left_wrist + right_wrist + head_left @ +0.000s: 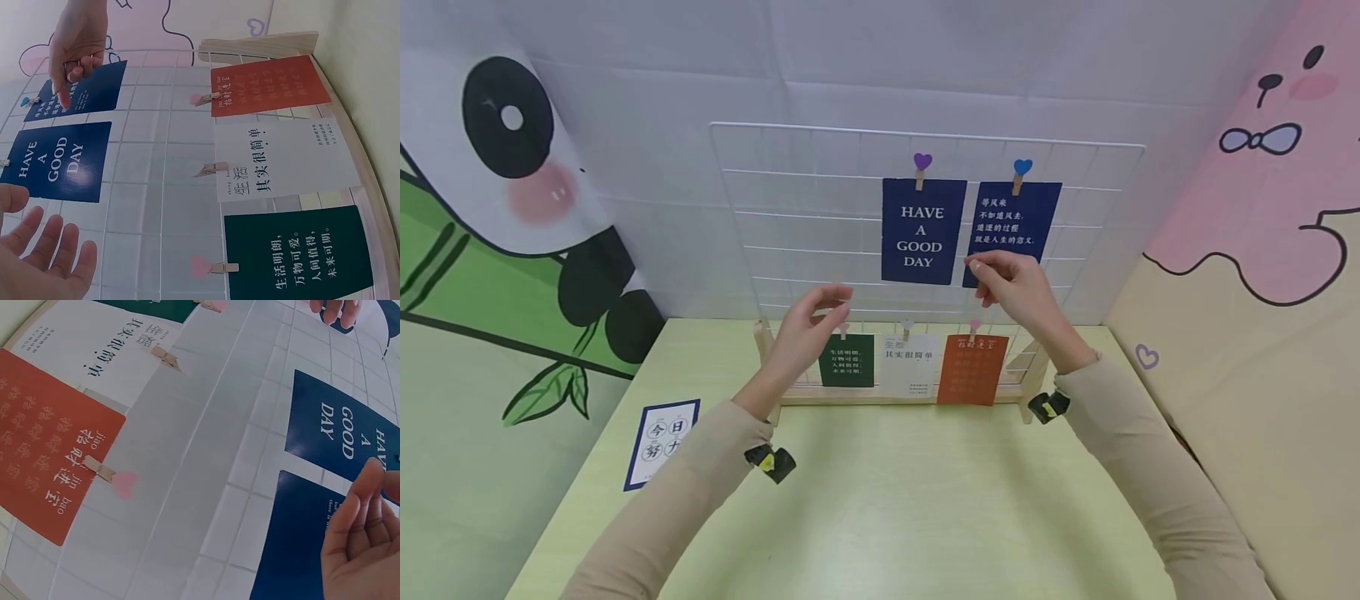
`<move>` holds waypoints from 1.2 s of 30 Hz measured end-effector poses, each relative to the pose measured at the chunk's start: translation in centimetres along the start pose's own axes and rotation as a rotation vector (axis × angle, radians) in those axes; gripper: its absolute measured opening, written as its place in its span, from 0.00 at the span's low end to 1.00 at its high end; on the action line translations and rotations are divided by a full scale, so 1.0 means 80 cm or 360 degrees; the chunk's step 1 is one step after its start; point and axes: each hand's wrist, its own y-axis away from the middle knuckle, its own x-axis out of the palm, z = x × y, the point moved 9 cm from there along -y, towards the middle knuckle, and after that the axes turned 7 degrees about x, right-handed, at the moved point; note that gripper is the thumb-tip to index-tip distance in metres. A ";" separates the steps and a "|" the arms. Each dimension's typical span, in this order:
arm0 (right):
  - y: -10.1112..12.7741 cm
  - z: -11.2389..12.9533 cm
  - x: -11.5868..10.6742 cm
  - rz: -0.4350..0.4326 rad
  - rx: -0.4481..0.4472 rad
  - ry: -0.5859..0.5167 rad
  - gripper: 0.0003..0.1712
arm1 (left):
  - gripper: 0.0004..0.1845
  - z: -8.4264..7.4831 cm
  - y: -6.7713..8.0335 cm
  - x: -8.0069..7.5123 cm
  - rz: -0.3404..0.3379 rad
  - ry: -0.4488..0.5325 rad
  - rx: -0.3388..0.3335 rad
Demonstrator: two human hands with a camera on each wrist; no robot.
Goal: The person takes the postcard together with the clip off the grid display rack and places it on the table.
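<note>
A white wire grid (790,200) on a wooden stand holds several clipped cards. My right hand (981,271) is raised to the navy card with Chinese text (1017,218), and its fingertips touch that card's lower left edge. In the left wrist view the index finger of the right hand (70,75) lies on the same navy card (94,87). My left hand (831,300) hovers open in front of the grid, below and left of the navy "HAVE A GOOD DAY" card (922,231), holding nothing. Its left palm (37,256) faces the grid.
A green card (847,360), a white card (910,365) and an orange card (973,369) hang along the bottom row. A loose blue-bordered card (662,442) lies on the yellow-green table (895,500) at the left. Printed cloth walls close in on three sides.
</note>
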 end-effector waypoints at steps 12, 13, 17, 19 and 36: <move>-0.012 0.024 -0.007 -0.0041 -0.0060 0.0011 0.18 | 0.17 -0.009 -0.016 0.006 -0.0001 0.0034 0.0044; -0.013 0.027 -0.007 -0.0044 -0.0063 0.0010 0.18 | 0.17 -0.009 -0.019 0.007 -0.0005 0.0049 0.0051; -0.011 0.045 -0.009 -0.0056 -0.0087 0.0011 0.17 | 0.17 0.000 -0.030 0.007 -0.0034 0.0108 0.0084; -0.007 0.058 -0.010 -0.0069 -0.0109 0.0007 0.16 | 0.17 0.007 -0.035 0.007 -0.0052 0.0134 0.0104; -0.005 0.106 -0.014 -0.0167 -0.0141 0.0025 0.15 | 0.19 0.003 -0.058 0.011 -0.0118 0.0200 0.0143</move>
